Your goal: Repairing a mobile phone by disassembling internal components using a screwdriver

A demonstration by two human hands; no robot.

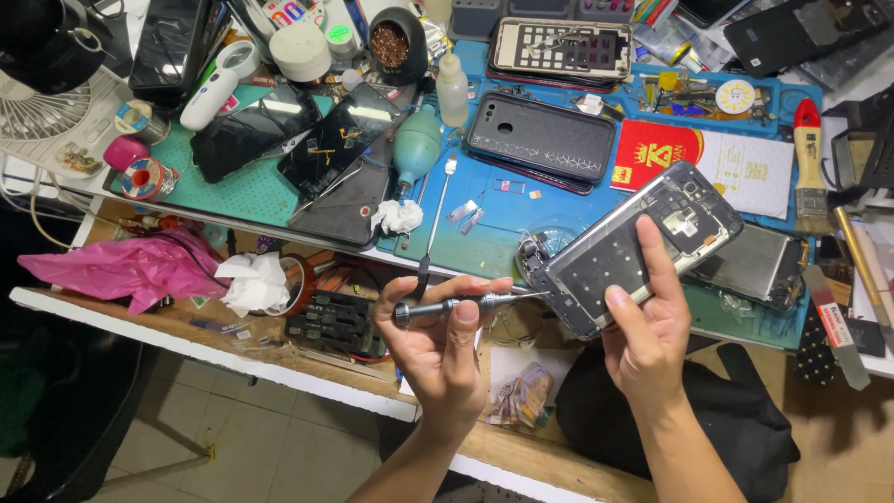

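Head view, looking down on a crowded repair bench (pixel 279 368). The left hand (pixel 445 340) is closed around a small metal screwdriver (pixel 456 304), held level, its fine tip reaching to the lower left corner of an opened phone frame (pixel 638 244); whether the tip actually sits in a screw cannot be made out. The right hand (pixel 647 321) is clamped on that frame from below, index finger stretched up across its inner face and thumb on the near edge, so the frame is held tilted above the bench's front edge, over a blue work mat (pixel 521 210). The fingers hide part of the frame's lower half, and its small inner parts are too fine to tell apart. Just right of the frame, a second opened phone body (pixel 759 265) lies on the mat, partly covered by it. Behind, a black textured phone case (pixel 540 138) rests on the mat beside a red card (pixel 656 154). To the left, on a green mat (pixel 247 191), lie dark screen panels (pixel 335 140) and a teal rubber blower (pixel 417 147). A pink plastic bag (pixel 130 265) and crumpled white tissue (pixel 253 282) sit at the near left. A brush (pixel 810 158) lies at the right; the far items are cut off by the upper edge.
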